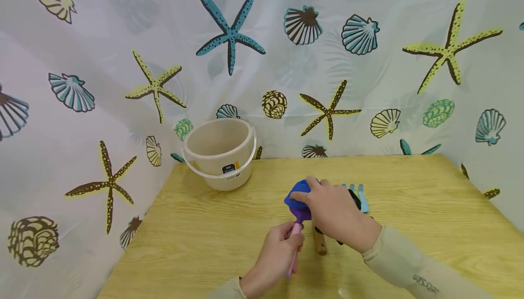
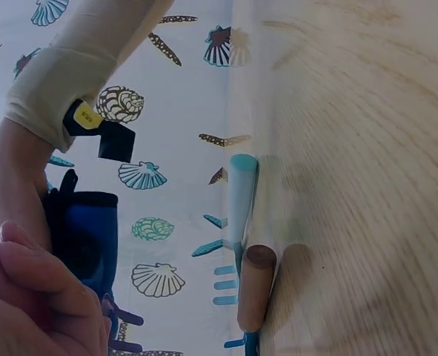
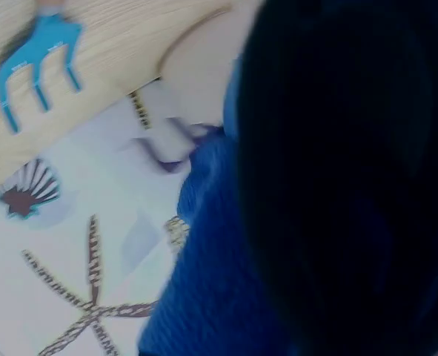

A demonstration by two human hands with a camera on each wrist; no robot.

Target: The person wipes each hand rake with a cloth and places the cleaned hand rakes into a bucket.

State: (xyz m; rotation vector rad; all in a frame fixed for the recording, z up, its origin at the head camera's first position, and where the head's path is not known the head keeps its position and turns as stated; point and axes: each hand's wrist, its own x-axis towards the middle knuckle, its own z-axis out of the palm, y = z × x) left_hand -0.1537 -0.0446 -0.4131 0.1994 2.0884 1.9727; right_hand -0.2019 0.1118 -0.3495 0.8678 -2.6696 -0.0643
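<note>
My left hand (image 1: 282, 249) grips the pink handle of a small hand fork (image 1: 303, 214) with a purple head, above the table. The right hand (image 1: 335, 205) holds a blue cloth (image 1: 299, 193) over the fork's head, covering most of it. Purple tines (image 2: 126, 320) poke out past the cloth in the left wrist view. Dark blue fabric (image 3: 226, 274) fills much of the right wrist view, with blurred tines beside it. Beneath the right hand lies a wooden-handled tool (image 1: 320, 245), partly hidden.
Light-blue fork tines (image 1: 363, 200) show beyond the right hand, next to a black item that is mostly covered. A beige bucket (image 1: 219, 151) with a clear handle stands at the back left of the wooden table (image 1: 184, 240). A shell-patterned curtain (image 1: 254, 26) surrounds the table.
</note>
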